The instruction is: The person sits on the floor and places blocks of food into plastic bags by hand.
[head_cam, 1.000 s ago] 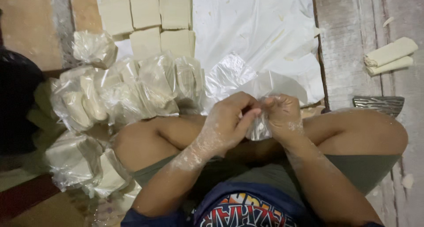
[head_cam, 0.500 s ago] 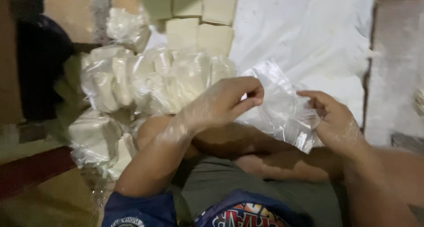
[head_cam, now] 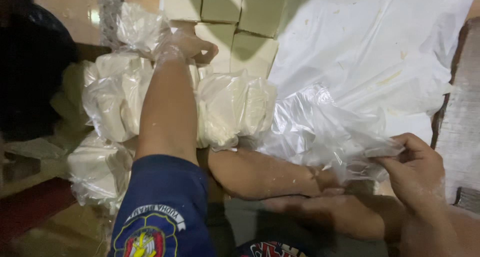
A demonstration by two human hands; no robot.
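My left hand point(head_cam: 184, 46) is stretched far forward over the bagged blocks point(head_cam: 227, 109), at the near edge of the loose pale blocks point(head_cam: 252, 49). I see it from behind with the fingers curled down and hidden, so I cannot tell whether it holds anything. My right hand point(head_cam: 416, 173) is low at the right and pinches the edge of an empty clear plastic bag point(head_cam: 327, 129), which hangs crumpled above my crossed legs point(head_cam: 280, 174).
More filled clear bags point(head_cam: 107, 104) are piled at the left, and one lies lower point(head_cam: 95, 169). A white plastic sheet point(head_cam: 380, 42) covers the floor ahead under rows of pale blocks. A dark bag point(head_cam: 35, 72) sits far left; wooden boards point(head_cam: 462, 122) are at the right.
My left hand let go of the clear bag and reached forward to the blocks. My right hand keeps the bag and has dropped lower to the right. The view swung left.
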